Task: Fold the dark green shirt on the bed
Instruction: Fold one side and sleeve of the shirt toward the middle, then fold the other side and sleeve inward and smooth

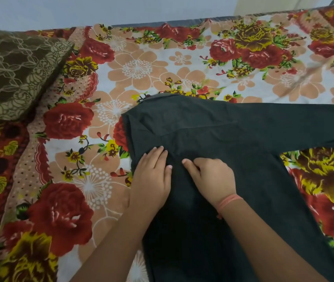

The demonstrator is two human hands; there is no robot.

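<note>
The dark green shirt (pixel 198 129) is spread on the floral bedsheet (pixel 141 68) toward 4 o'clock, one sleeve (pixel 308 127) stretched to 3 o'clock; a brown patterned pillow (pixel 13 74) is seen at 10 o'clock. The shirt is pressed by the left hand (pixel 151 180), fingers straight, while its cloth seems to be pinched by the curled right hand (pixel 213 178), fingertips hidden.
</note>
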